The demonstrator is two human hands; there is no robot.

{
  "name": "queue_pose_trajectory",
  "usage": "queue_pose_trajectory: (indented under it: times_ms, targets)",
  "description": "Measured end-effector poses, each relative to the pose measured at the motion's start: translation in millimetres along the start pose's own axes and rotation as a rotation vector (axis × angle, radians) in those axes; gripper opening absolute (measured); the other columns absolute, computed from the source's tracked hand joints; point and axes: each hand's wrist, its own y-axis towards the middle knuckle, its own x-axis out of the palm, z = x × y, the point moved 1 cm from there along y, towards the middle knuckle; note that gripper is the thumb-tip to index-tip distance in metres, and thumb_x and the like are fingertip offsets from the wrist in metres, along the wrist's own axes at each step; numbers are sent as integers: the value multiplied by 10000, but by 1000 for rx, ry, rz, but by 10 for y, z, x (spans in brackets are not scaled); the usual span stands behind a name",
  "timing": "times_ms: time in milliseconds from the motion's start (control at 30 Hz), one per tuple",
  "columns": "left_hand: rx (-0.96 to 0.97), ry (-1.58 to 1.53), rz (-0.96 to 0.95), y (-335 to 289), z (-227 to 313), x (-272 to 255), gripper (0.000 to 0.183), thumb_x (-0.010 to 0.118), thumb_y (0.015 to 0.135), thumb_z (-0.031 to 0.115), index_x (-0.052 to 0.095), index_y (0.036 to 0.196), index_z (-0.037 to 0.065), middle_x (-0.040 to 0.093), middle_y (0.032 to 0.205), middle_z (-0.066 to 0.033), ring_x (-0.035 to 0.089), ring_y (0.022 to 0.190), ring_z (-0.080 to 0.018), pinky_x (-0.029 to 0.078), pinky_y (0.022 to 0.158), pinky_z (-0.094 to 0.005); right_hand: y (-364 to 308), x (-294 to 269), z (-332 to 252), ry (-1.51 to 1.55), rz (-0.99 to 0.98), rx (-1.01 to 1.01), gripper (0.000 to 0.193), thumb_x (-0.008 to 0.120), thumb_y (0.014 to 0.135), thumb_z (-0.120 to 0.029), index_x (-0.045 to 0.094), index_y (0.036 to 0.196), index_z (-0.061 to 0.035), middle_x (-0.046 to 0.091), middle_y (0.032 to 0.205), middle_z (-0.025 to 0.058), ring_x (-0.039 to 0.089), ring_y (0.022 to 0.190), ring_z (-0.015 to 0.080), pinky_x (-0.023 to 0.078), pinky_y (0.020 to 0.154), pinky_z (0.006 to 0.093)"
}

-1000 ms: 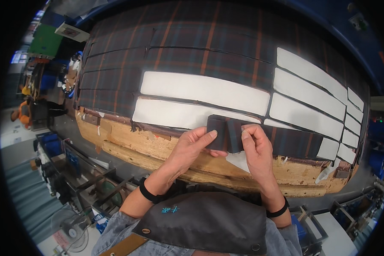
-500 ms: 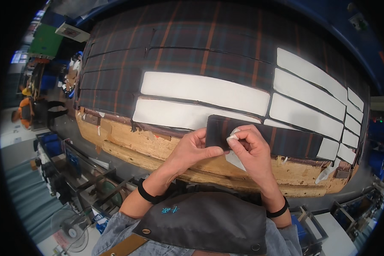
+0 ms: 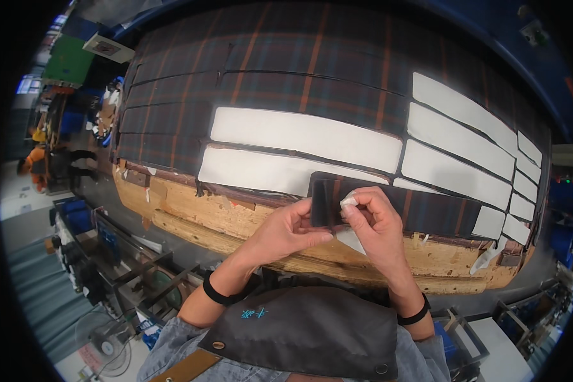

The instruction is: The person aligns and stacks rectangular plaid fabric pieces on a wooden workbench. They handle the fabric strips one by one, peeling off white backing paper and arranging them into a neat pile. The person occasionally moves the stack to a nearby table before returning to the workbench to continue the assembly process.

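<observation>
Apron: the worker wears a dark apron (image 3: 312, 331) over blue-grey sleeves (image 3: 172, 337), standing against the front of the bench.
Left hand: the hand (image 3: 283, 232) is at the strip's left end, fingers partly behind the cloth, thumb extended near its lower edge. Whether it is clamped on the cloth I cannot tell.
Right hand: this hand (image 3: 382, 219) has thumb and forefinger pinched together on a small crumpled white scrap (image 3: 348, 200), in front of the strip.
Plaid strip: the dark plaid strip (image 3: 426, 210) lies along the near edge, its left end between the hands, its right part over white panels.
White sheet: a pale piece (image 3: 351, 240) shows below the strip, between the hands; any join to the scrap is hidden.
Step in hand: judged to be lifting white backing off the strip's left end.
Next move: in my judgement it calls for a steady left hold and a low, even pull by the right, so the cloth neither stretches nor creases.
Bench edge: the bare wooden edge (image 3: 191, 219) is worn and scuffed.
White panels: these (image 3: 305, 137) lie in rows just beyond, narrow dark gaps between.
Plaid cloth: the dark checked cloth (image 3: 274, 51) covers the far part, cut lines visible.
Background: a person in orange (image 3: 37, 164) is well apart, at left.
</observation>
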Motion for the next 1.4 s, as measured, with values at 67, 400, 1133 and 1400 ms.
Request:
queue_pose_trajectory:
  times_ms: [67, 400, 1133, 1400]
  targets:
    - [36, 131, -16, -28, -23, 10, 546, 698, 907, 39, 492, 1413, 25, 640, 1222, -45, 617, 1095, -124, 496, 973, -294, -23, -2, -7, -1, 42, -31, 129, 659, 923, -14, 629, 1044, 22, 595, 1073, 77, 621, 883, 113, 540, 742, 244]
    - [160, 552, -24, -86, 58, 213, 700, 692, 904, 91, 363, 1522, 74, 618, 1259, -126, 634, 1033, -193, 510, 941, -324, -141, -262, -297, -891, -83, -291, 729, 732, 769, -135, 435, 1417, 17, 413, 1466, 223, 335, 1401, 440, 216, 1185, 577]
    - [290, 841, 409, -20, 179, 70, 808, 820, 771, 89, 426, 1476, 73, 495, 1378, -132, 574, 1055, -213, 503, 871, -314, -273, -682, -276, -1074, 31, -400, 581, 757, 845, -223, 532, 1349, -44, 517, 1356, 153, 426, 1335, 368, 211, 1177, 598]
    - [534, 1351, 317, 118, 82, 157, 866, 867, 669, 139, 464, 1429, 38, 409, 1513, -144, 401, 1377, -356, 353, 1126, -474, -849, -1904, -97, -1240, 554, -204, 518, 735, 870, -132, 536, 1337, -28, 578, 1284, 183, 484, 1258, 405, 380, 1071, 493]
